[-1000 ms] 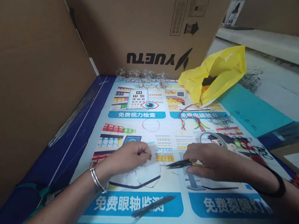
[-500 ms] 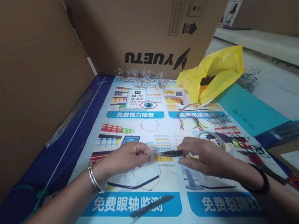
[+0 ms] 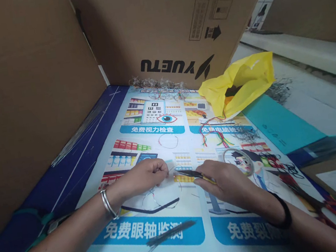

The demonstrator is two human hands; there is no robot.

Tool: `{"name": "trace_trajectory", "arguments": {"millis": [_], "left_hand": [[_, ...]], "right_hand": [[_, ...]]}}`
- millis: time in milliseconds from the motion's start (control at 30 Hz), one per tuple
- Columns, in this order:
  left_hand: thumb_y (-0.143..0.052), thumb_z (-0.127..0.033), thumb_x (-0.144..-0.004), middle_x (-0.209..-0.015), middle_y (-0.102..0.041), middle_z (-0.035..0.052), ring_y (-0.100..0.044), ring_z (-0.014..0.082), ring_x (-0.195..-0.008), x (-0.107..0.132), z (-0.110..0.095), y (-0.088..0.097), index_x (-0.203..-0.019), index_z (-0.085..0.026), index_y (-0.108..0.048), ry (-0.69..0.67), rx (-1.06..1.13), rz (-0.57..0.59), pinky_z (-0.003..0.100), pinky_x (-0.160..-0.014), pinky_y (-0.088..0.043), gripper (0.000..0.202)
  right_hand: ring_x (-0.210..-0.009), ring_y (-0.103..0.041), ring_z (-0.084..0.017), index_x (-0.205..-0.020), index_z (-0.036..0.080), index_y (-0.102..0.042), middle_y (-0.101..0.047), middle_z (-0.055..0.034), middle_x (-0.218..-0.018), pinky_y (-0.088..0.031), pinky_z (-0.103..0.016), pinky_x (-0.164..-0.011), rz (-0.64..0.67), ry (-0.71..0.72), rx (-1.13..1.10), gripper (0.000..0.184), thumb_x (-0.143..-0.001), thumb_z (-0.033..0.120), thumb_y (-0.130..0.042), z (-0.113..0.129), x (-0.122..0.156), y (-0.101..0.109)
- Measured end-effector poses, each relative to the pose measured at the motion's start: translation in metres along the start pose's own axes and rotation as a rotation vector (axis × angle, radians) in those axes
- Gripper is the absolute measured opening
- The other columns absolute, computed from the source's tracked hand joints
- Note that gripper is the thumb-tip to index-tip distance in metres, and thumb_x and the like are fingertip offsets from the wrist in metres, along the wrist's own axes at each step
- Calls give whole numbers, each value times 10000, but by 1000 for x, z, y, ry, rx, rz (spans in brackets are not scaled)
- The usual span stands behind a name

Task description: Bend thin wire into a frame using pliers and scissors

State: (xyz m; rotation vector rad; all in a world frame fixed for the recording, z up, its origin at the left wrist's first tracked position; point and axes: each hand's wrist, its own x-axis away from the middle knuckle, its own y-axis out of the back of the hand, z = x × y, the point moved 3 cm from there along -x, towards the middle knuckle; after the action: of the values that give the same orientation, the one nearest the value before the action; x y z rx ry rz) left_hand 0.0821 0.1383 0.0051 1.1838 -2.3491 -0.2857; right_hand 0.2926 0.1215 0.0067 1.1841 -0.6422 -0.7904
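My left hand (image 3: pixel 158 171) pinches wire (image 3: pixel 171 169), right hand (image 3: pixel 217 174) grips pliers (image 3: pixel 190 173), between the poster's (image 3: pixel 206 221) side edges; wire's probably light, kinda springy, hold near the tip.

The left forearm (image 3: pixel 62 245) is slanting in from the lower left, the left wrist (image 3: pixel 119 193) lying nearly straight, and the left hand (image 3: pixel 150 173) is pinching, its fingers folding inward. From the lower right the right forearm (image 3: pixel 315 224) is angling across, while the right hand (image 3: pixel 221 175) is gripping firmly, its back facing upward. Both hands are pointing toward each other, near but apart
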Motion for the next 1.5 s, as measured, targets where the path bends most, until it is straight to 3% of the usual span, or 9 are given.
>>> {"name": "trace_trajectory", "arguments": {"millis": [400,1033,1333,1500], "left_hand": [[-428,-228,-769,-635,-473,-32,-392,101,-585,-3,3,0,-700,-177,-515,-52,-152,-142,210,-521,-289,123],[-401,-186,-740,-613,-493,-30,-411,106,-576,-3,1,1,-681,-178,-500,-89,-303,-190,216,-515,-278,115],[-446,-201,-742,-605,-482,-35,-410,94,-539,-1,-2,4,-696,-165,-538,-71,-151,-165,204,-487,-298,109],[-472,-260,-761,-626,-497,-43,-443,88,-497,-2,4,4,-823,-183,-547,-12,-23,-106,197,-448,-332,124]], "right_hand": [[-736,-552,-152,-854,193,-565,-610,-36,-817,-366,-241,-616,18,-55,-62,247,-885,377,-404,5,0,-7],[-613,-478,-117,-684,185,-474,-550,-7,-681,-282,-227,-537,52,-127,-234,265,-866,370,-421,1,-4,-9],[-599,-453,-112,-643,187,-426,-514,6,-643,-270,-233,-537,42,-125,-283,278,-867,352,-417,1,-6,-6],[-609,-460,-115,-660,187,-451,-527,2,-663,-271,-232,-537,49,-131,-281,265,-864,355,-419,1,-5,-8]]}}
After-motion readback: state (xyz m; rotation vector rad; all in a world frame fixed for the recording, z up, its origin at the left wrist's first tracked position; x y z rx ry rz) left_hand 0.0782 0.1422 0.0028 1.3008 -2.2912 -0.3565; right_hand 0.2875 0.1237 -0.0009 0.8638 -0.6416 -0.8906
